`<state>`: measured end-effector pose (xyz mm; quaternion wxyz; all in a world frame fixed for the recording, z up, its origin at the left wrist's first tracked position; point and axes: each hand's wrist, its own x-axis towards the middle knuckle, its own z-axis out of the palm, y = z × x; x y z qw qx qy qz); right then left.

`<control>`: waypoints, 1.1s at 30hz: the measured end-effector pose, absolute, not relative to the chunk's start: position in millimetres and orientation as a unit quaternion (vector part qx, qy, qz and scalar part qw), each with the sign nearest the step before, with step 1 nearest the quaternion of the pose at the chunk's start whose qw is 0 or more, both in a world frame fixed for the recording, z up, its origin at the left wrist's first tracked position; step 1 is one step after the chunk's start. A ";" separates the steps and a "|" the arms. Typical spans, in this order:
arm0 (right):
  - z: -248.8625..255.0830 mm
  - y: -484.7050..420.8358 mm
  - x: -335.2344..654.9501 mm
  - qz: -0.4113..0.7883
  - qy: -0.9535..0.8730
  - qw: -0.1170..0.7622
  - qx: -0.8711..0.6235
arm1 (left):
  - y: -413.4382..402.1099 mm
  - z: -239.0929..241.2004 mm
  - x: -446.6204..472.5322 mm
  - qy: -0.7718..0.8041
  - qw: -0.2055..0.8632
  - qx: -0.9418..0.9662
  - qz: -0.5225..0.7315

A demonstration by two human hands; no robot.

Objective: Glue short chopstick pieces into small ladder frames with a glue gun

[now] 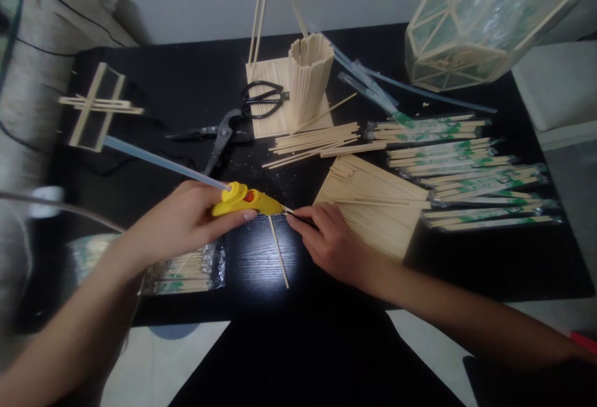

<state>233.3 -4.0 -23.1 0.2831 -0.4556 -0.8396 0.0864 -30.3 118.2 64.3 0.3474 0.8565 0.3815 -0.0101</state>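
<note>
My left hand (pixel 193 214) is wrapped round a yellow hot glue gun (pixel 252 201), and a long translucent glue stick (pixel 163 160) juts from its back end. The gun's nozzle points right, close to the fingertips of my right hand (pixel 333 239). Those fingers are closed on a slim dark tool (pixel 303 217); its exact kind is hard to make out. A small pale piece of wood shows at the tool's tip, by the nozzle. Below the gun, a single thin wooden stick (pixel 280 255) lies on the black table (pixel 261 301).
A cup of upright sticks (pixel 311 81) stands on a stick panel (pixel 265 118), beside black-handled scissors (pixel 263 101) and pliers (pixel 221 140). Another panel (pixel 387 227), loose sticks (pixel 317 138) and wrapped chopsticks (pixel 485 183) lie right. A wooden stand (pixel 97 105) is left; a geometric frame (pixel 459 28) stands back right.
</note>
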 end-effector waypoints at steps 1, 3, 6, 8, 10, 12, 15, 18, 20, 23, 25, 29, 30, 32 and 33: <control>-22.7 -3.9 233.3 0.085 -0.840 0.282 -0.456 | 118.2 64.5 -30.5 0.381 0.348 0.857 -0.011; -22.1 -3.7 233.2 0.083 -0.841 0.277 -0.458 | 118.5 64.7 -30.8 0.379 0.347 0.858 -0.013; -21.7 -3.3 233.1 0.080 -0.841 0.279 -0.456 | 118.6 65.0 -30.6 0.378 0.344 0.859 -0.014; -21.8 -3.3 233.2 0.078 -0.840 0.288 -0.453 | 118.4 65.1 -29.9 0.378 0.344 0.859 -0.011; -22.1 -3.5 233.3 0.080 -0.839 0.290 -0.454 | 118.0 65.3 -28.6 0.378 0.345 0.859 -0.008; -22.7 -4.0 233.4 0.086 -0.838 0.284 -0.458 | 117.4 66.1 -26.9 0.379 0.345 0.859 -0.007; -23.6 -4.4 233.2 0.091 -0.838 0.279 -0.460 | 116.4 67.9 -24.8 0.386 0.343 0.856 -0.006; -23.6 -4.1 233.2 0.086 -0.838 0.284 -0.458 | 115.9 69.6 -24.2 0.389 0.337 0.857 -0.012; -23.1 -4.0 233.5 0.083 -0.840 0.282 -0.455 | 116.1 70.2 -24.6 0.387 0.333 0.860 -0.016; -22.1 -4.1 234.3 0.077 -0.848 0.273 -0.447 | 117.2 70.5 -25.6 0.386 0.336 0.859 -0.014; -21.8 -4.4 234.6 0.071 -0.851 0.271 -0.444 | 118.1 70.7 -26.0 0.384 0.338 0.859 -0.010; -21.9 -4.7 234.4 0.066 -0.854 0.262 -0.445 | 119.3 71.2 -26.4 0.380 0.334 0.863 -0.011; -22.0 -4.7 234.3 0.066 -0.854 0.262 -0.444 | 119.5 71.5 -26.4 0.378 0.333 0.864 -0.011; -22.4 -4.6 234.2 0.067 -0.855 0.266 -0.441 | 120.2 72.2 -26.1 0.377 0.331 0.865 -0.007; -22.6 -4.6 234.2 0.068 -0.855 0.269 -0.439 | 120.6 72.7 -25.9 0.377 0.331 0.865 -0.004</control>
